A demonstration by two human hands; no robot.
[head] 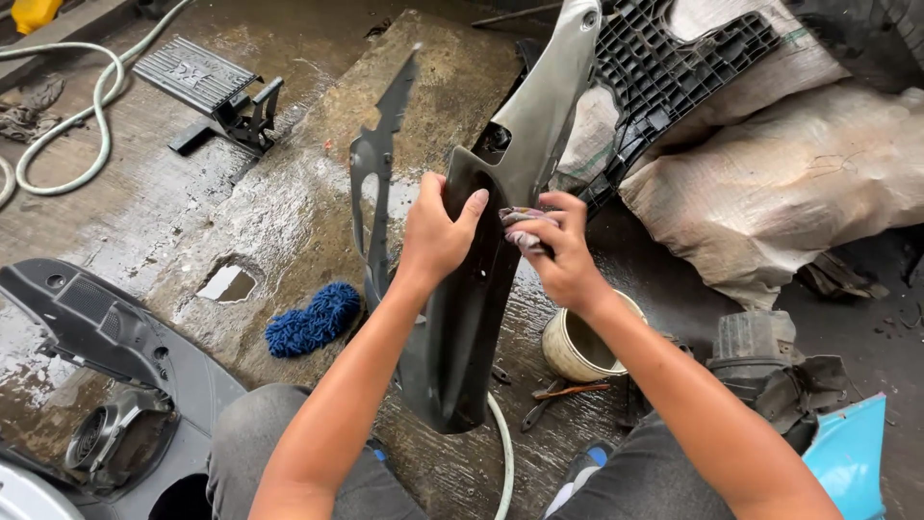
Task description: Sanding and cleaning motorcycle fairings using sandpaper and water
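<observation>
A long grey plastic body panel (539,106) stands tilted in front of me, its dark inner side toward me and its lower end near my knees. My left hand (435,231) grips the panel's left edge at mid-height. My right hand (556,248) presses a small crumpled rag (520,227) against the panel's dark inner face. A second, thinner dark panel piece (373,164) leans just left of the first.
A blue chenille wash mitt (313,320) lies on the wet concrete slab (289,202). A cream pot (577,342) stands under my right forearm. White hose (91,106), black footrest (207,82), grey scooter parts (106,337), sacks (780,173), black grid panel (664,67), blue panel (852,457) surround me.
</observation>
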